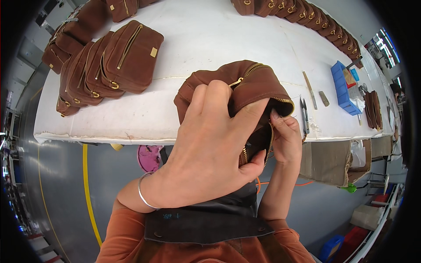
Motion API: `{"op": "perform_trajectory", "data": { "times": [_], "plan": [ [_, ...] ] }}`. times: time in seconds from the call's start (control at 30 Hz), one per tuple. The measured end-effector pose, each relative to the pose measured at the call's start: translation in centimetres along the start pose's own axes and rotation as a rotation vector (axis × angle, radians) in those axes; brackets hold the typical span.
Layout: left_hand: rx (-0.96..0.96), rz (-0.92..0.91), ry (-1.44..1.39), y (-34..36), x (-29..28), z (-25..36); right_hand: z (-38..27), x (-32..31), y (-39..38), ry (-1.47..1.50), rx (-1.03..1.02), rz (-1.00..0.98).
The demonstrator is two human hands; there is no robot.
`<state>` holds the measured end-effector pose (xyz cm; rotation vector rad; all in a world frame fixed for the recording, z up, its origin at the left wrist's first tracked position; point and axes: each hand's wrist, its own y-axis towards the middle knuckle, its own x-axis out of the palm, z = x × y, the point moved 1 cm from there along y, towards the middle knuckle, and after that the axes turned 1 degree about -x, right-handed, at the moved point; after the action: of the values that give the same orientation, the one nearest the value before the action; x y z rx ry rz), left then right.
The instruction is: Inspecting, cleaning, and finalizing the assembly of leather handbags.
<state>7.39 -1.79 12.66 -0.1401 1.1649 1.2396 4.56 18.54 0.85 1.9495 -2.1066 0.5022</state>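
Note:
A brown leather bag point(262, 85) with gold-toned zippers is held up at the table's front edge, its zipped opening gaping toward me. My left hand point(206, 144) lies across the bag, fingers curled over its top and thumb at the lower zipper edge. A gold zipper pull point(237, 82) shows just beyond its knuckles. On the opening's right side, my right hand point(287, 136) grips the bag's edge, thumb at the rim. Its other fingers are partly hidden by the bag. The dark interior shows between the two hands.
Finished-looking brown bags point(136, 57) stand in a row at the left; more bags point(307, 19) line the far right. Thread snips point(305, 116), a thin stick point(309, 90) and a blue bin point(344, 90) lie on the white table point(197, 39). A cardboard box point(326, 162) is below.

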Motion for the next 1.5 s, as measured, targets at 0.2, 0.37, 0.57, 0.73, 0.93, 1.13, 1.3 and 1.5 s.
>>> {"op": "perform_trajectory", "data": {
  "times": [0.2, 0.37, 0.57, 0.73, 0.93, 1.13, 1.3, 1.5],
  "plan": [
    [0.004, 0.021, -0.016, 0.0, 0.0, -0.4, 0.0, -0.2, -0.1, 0.022, 0.029, -0.014],
    [0.000, 0.004, -0.011, -0.2, -0.2, 0.0, 0.2, 0.5, -0.2, 0.097, 0.037, 0.039],
    [-0.015, -0.002, 0.009, 0.1, 0.3, 0.3, -1.1, 0.3, -1.0, -0.051, 0.080, -0.008],
    [-0.036, 0.024, 0.051, 0.1, 0.4, 0.1, -3.6, 2.2, -2.9, -0.503, -0.062, -0.047],
    [-0.004, 0.051, 0.047, 0.7, 0.5, -0.4, -3.2, 0.4, -3.3, -0.596, -0.048, -0.062],
    [0.001, 0.075, 0.112, 1.5, 0.1, -1.1, -2.6, 1.1, -3.4, -0.357, 0.011, -0.111],
    [0.026, 0.088, 0.110, 2.0, 0.1, -1.8, -1.9, 0.9, -2.7, -0.234, 0.004, -0.145],
    [0.019, 0.110, 0.051, 2.4, 0.1, -3.0, -1.9, 0.4, -2.1, -0.241, -0.002, -0.146]
  ]
}}
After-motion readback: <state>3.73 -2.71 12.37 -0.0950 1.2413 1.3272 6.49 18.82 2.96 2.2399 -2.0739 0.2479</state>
